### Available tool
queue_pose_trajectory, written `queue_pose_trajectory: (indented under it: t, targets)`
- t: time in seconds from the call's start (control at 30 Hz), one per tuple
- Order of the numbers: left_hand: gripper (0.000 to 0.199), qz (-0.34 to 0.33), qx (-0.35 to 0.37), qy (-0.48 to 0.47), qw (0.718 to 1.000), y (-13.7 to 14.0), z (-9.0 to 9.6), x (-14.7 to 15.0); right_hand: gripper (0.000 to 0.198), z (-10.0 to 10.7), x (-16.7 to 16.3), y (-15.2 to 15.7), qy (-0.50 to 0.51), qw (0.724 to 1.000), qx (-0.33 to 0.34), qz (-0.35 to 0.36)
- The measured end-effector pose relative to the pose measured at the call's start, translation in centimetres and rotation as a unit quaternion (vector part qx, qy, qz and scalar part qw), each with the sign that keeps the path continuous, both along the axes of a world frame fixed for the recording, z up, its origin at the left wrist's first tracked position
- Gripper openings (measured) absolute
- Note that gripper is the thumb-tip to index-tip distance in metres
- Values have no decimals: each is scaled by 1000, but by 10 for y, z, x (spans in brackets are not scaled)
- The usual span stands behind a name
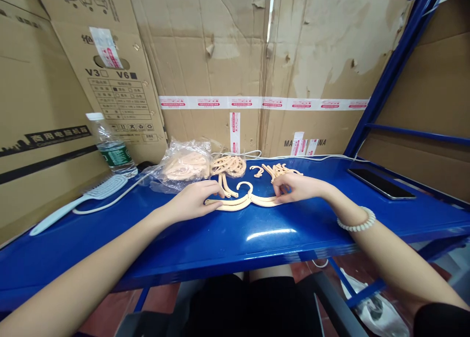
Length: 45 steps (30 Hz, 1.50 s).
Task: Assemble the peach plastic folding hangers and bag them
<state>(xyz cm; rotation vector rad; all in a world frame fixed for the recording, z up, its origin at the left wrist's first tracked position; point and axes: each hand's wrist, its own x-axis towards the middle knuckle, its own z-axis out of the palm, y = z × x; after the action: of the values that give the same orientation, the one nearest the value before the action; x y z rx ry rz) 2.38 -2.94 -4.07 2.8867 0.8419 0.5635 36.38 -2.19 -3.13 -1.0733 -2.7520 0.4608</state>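
Two hands grasp a beige clothes hanger [238, 206] on a blue tabletop [235, 244]

The hanger lies near the middle of the tabletop, lengthwise between the front and back edges, its hook pointing toward the back edge. The left hand [196, 200] pinches the hanger's left arm close to the end, thumb at the front and fingers behind. The right hand [297, 187] grasps the other arm near its end; the tip there is covered by the fingers, so its exact shape is hard to make out. The right wrist wears a pale beaded bracelet [358, 220].

Just behind the hanger's left arm lie a few loose hanger arms [228, 186]. Farther back, in line with the hanger's right arm, are some loose hooks [256, 170], and beside them, just behind the right hand, a small pile of hanger pieces [281, 169]. Toward the back edge, left of center, sits a clear plastic bag [187, 163] filled with similar beige parts (its film is crumpled and shiny), with another bundle of parts [229, 166] next to it.

Near the left end of the tabletop are a pale blue hairbrush [106, 188], a water bottle [115, 153] with a green label and a white cable [110, 211]. A dark smartphone [380, 183] lies toward the back right corner. Cardboard sheets [213, 58] stand behind the back edge.
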Motion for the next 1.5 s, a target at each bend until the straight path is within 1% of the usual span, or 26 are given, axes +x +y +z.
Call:
queue_pose_trajectory:
  t: [0.1, 0.23, 0.43, 0.63, 0.8, 0.9, 1.0, 1.17, 1.37, 1.5]
  targets:
    - [15, -1, 8, -5, 1000, 0, 2, -1, 30, 1, -1, -1, -5, 1000, 4, -9]
    - [12, 2, 31, -17, 999, 0, 6, -3, 29, 3, -3, -3, -16, 999, 32, -25]
    - [9, -6, 48, -30, 998, 5, 6, -6, 28, 2, -5, -3, -23, 998, 46, -25]
    - [12, 2, 85, -57, 995, 7, 7, -8, 26, 3, -10, -5, -8, 996, 78, -45]
    - [16, -1, 80, -50, 996, 9, 7, -10, 23, 4, -11, -4, 18, 993, 100, -65]
    - [15, 14, 70, -45, 996, 9, 7, -11, 18, 4, -10, -4, 27, 993, 93, -74]
    - [15, 18, 54, -32, 998, 8, 8, -12, 28, 4, -10, -6, 19, 995, 78, -60]
    - [15, 2, 8, 2, 1000, 5, 9, -10, 37, 5, -11, -9, -16, 999, 21, -24]
    - [16, -6, -26, 9, 1000, 4, 6, -9, 32, 6, -11, -7, -29, 999, 9, -23]
    - [17, 13, -23, 6, 1000, 1, 4, -6, 31, 8, -13, -8, -40, 999, 5, -17]
